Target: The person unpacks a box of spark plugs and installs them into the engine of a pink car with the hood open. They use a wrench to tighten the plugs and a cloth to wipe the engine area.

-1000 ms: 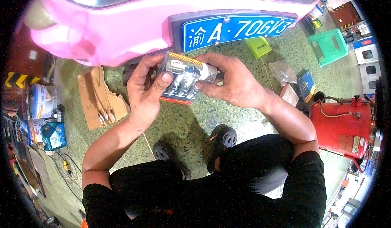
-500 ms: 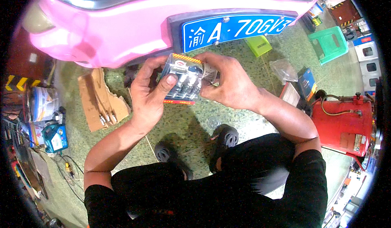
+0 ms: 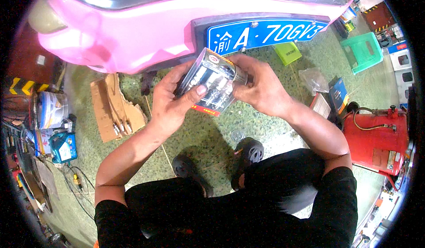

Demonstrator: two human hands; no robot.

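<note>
Before the pink car's bumper I hold a clear-windowed box of spark plugs, tilted, with a red lower edge and a checkered yellow upper edge. Several metallic plugs show through its window. My left hand is wrapped round the box's left side, its thumb lying across the front. At the upper right corner my right hand pinches the box, where a small pale label shows by the fingers. The right fingertips are partly hidden behind the box.
The pink car with its blue licence plate fills the top. Used spark plugs lie on torn cardboard at left. At right are a green stool, a lime box, a plastic bag and a red tank.
The box has tilted clockwise, and both hands have shifted slightly right with it. The whole scene has also slid a little rightward. Both hands keep their hold.
</note>
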